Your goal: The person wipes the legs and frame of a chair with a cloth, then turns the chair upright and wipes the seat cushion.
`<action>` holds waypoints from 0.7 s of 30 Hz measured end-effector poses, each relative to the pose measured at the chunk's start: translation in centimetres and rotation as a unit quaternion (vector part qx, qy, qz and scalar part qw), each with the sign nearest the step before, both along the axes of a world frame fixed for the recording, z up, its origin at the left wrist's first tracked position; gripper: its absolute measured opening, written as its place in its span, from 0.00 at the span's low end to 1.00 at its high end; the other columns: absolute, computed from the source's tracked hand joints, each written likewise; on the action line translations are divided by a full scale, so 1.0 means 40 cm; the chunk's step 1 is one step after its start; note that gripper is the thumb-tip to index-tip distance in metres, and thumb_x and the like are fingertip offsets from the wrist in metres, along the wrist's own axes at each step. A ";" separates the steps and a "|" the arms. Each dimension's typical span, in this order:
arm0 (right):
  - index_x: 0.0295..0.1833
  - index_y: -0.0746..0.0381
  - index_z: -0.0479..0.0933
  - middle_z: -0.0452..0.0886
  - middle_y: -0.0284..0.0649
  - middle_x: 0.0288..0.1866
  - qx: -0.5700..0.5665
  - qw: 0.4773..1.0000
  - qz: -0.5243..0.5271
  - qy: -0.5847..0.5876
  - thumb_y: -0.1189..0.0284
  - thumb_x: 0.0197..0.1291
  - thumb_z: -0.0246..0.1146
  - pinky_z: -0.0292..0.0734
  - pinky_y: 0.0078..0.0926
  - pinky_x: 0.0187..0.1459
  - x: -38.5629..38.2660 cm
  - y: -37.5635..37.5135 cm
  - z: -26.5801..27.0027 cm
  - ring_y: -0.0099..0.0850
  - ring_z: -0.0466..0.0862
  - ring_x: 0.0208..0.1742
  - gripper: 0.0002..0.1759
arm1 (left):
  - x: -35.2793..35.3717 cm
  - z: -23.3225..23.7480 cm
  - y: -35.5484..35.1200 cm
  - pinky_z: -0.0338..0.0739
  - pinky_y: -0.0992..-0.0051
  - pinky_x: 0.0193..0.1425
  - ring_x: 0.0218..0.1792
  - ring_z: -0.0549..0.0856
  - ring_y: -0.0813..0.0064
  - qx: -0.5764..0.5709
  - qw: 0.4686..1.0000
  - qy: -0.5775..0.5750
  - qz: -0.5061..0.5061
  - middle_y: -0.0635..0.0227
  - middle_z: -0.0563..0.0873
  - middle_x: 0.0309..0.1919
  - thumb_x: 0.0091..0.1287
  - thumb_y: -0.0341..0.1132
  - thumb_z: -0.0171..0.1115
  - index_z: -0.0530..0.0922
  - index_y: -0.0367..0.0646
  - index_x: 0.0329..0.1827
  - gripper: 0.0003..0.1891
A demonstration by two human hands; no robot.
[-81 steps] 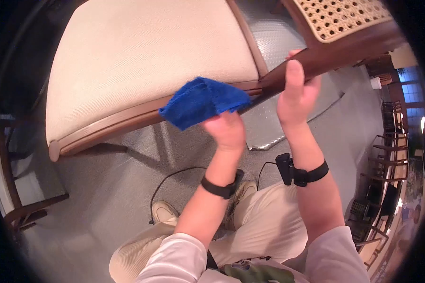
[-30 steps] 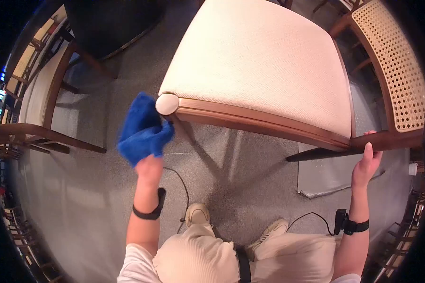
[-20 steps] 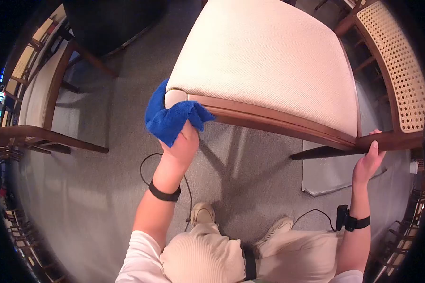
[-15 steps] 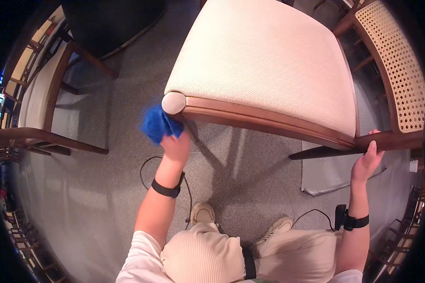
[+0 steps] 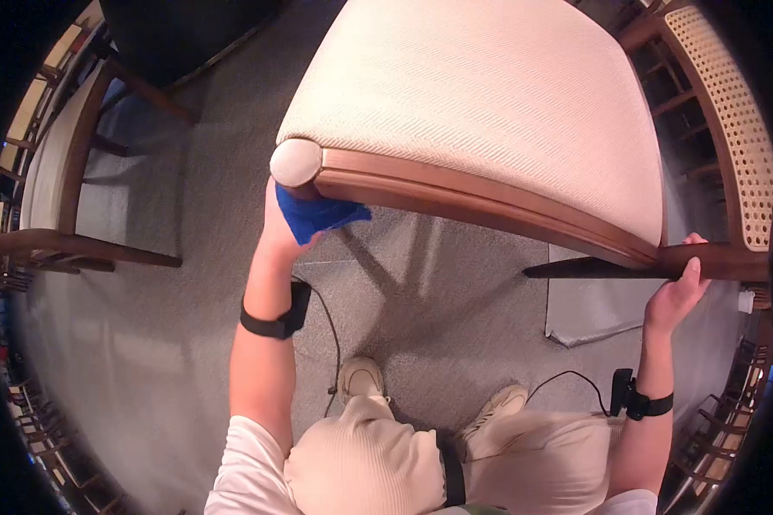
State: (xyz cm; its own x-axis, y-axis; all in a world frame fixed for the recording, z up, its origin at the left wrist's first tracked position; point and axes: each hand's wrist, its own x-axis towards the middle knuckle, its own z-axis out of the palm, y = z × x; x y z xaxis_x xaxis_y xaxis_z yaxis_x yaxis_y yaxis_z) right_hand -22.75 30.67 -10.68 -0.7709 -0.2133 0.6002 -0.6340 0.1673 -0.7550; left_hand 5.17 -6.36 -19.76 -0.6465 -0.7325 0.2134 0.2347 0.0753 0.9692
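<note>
A: So, what's the count?

B: One blue cloth [image 5: 319, 215], one chair [image 5: 489, 94] with a cream seat, and your two hands. Your left hand [image 5: 276, 233] holds the cloth bunched against the underside of the wooden seat frame [image 5: 455, 196], just right of the round corner cap [image 5: 295, 162]. Your right hand [image 5: 674, 290] is closed round the dark rail [image 5: 610, 269] at the right end of that frame, thumb laid along it. You also wear two black wristbands [image 5: 275, 322], and your two shoes [image 5: 361, 378] stand on the grey carpet [image 5: 146, 343].

A: Anything hard to make out?

B: Your left fingers. They sit behind the cloth and under the frame, so you clearly keep hold of it, but how they lie is hidden. The cane back [image 5: 734, 112] is cut off at the right edge. A second chair [image 5: 60, 172] on the far left shows only in part.

A: And against half a second ago?

B: Then the cloth hung left of the cap and below it. Now it is tucked under the frame, to the right of the cap. Your right hand has kept its hold on the rail.
</note>
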 end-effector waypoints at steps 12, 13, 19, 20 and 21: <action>0.57 0.68 0.65 0.70 0.41 0.55 0.008 1.000 0.010 0.004 0.68 0.68 0.47 0.59 0.31 0.64 0.011 -0.005 0.015 0.30 0.69 0.57 0.18 | -0.049 -0.079 0.082 0.60 0.62 0.63 0.56 0.70 0.56 -0.389 0.853 -0.070 0.340 0.55 0.69 0.51 0.42 0.27 0.71 0.63 0.34 0.59 0.38; 0.58 0.68 0.64 0.70 0.41 0.56 0.031 0.999 0.009 -0.003 0.69 0.69 0.45 0.58 0.30 0.65 0.015 0.003 0.016 0.30 0.69 0.58 0.18 | -0.046 -0.079 0.089 0.60 0.62 0.63 0.55 0.69 0.55 -0.408 0.840 -0.098 0.343 0.56 0.69 0.51 0.42 0.26 0.70 0.63 0.34 0.59 0.37; 0.55 0.67 0.66 0.71 0.40 0.53 0.006 1.000 0.018 -0.006 0.68 0.67 0.49 0.59 0.31 0.63 0.026 -0.016 0.027 0.30 0.70 0.55 0.16 | -0.071 -0.073 0.105 0.62 0.64 0.63 0.56 0.71 0.57 -0.397 0.831 -0.095 0.378 0.55 0.70 0.52 0.46 0.27 0.68 0.64 0.33 0.59 0.35; 0.55 0.67 0.66 0.71 0.40 0.52 0.006 1.000 0.026 -0.003 0.68 0.67 0.49 0.59 0.31 0.63 0.027 -0.014 0.026 0.30 0.70 0.55 0.16 | -0.067 -0.071 0.097 0.64 0.65 0.62 0.56 0.73 0.59 -0.384 0.848 -0.067 0.360 0.56 0.72 0.53 0.46 0.27 0.68 0.64 0.33 0.59 0.34; 0.55 0.67 0.66 0.71 0.40 0.52 0.011 1.000 0.028 -0.004 0.68 0.67 0.49 0.59 0.31 0.63 0.027 -0.011 0.024 0.30 0.70 0.55 0.16 | -0.058 -0.070 0.089 0.64 0.65 0.62 0.56 0.73 0.59 -0.381 0.849 -0.070 0.360 0.56 0.72 0.53 0.46 0.27 0.68 0.64 0.33 0.59 0.34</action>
State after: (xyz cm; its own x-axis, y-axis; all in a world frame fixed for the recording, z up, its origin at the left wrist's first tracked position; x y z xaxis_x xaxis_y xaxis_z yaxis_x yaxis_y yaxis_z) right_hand -21.67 30.25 -9.70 -0.7629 -0.2687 0.5881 -0.6361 0.1488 -0.7571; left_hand 2.85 -2.81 -22.57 -0.1478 -0.6325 0.7603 -0.2523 0.7675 0.5894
